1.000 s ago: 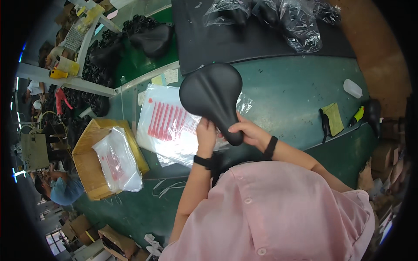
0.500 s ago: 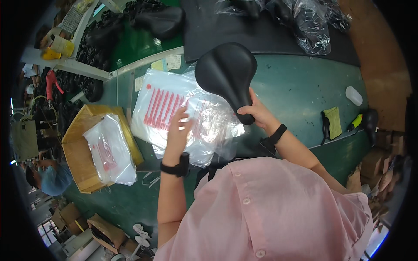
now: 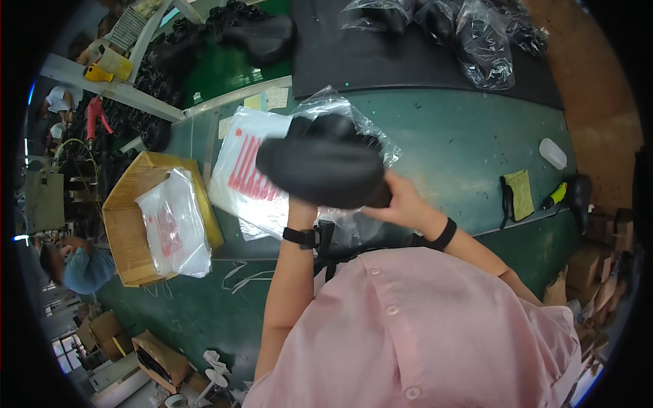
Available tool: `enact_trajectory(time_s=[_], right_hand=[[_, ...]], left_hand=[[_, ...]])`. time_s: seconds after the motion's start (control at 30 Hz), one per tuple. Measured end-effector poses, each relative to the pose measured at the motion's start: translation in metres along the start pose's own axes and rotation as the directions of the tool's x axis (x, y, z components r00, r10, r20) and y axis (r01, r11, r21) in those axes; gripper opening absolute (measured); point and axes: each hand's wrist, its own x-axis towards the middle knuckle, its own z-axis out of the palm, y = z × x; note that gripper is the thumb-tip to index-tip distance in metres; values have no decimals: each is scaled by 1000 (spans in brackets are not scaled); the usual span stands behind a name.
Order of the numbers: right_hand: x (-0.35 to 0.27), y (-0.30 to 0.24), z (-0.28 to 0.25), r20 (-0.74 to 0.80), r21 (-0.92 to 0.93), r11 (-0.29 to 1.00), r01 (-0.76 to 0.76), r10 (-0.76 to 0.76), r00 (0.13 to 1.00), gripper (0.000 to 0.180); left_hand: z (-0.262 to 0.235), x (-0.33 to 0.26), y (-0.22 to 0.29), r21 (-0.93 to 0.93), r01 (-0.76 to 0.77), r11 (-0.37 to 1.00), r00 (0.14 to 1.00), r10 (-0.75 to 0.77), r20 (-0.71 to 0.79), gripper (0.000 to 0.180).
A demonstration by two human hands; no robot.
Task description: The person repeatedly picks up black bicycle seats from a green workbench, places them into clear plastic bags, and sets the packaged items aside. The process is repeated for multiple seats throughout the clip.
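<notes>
A black bicycle saddle (image 3: 320,168), blurred by motion, hangs low over the green table (image 3: 449,143). My right hand (image 3: 401,200) grips its narrow end from the right. My left hand (image 3: 299,209) reaches up under the saddle; its fingers are hidden behind it, and only the wrist with a black band shows. Beneath and behind the saddle lies a clear plastic bag (image 3: 241,173) with red print, its crumpled open end (image 3: 333,100) raised at the far side.
A cardboard box (image 3: 126,204) holding more printed bags (image 3: 173,228) stands at the left. Bagged saddles (image 3: 486,41) lie on a black mat at the back, loose saddles (image 3: 262,37) at the back left. A white bottle (image 3: 552,153) and yellow cloth (image 3: 520,194) lie at the right. Another person (image 3: 75,265) is lower left.
The saddle has swung down and left, from upright above the table to lying low over the bag. My left hand has moved from on top of the bag to under the saddle.
</notes>
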Motion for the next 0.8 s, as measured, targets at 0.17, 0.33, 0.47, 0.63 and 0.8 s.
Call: enact_trajectory(time_s=[0.17, 0.33, 0.47, 0.63, 0.8], right_hand=[[-15, 38, 22, 141, -173, 984, -43, 68, 988, 60], [-26, 43, 17, 285, -305, 945, -120, 211, 935, 60], [-14, 31, 7, 301, -416, 901, -126, 267, 915, 62], [-16, 54, -14, 314, 426, 782, -455, 343, 885, 69], [-4, 28, -19, 410, 733, 362, -575, 439, 799, 71]], left_hand=[[-30, -12, 15, -368, -15, 930, 983, -53, -176, 26], [-10, -31, 80, 369, -82, 926, 921, 212, -327, 19], [84, -72, 109, 828, -371, 420, 864, 484, 142, 18], [68, -82, 114, 886, -232, 403, 905, 424, 44, 22], [95, -69, 100, 745, -631, 218, 720, 521, 458, 35]])
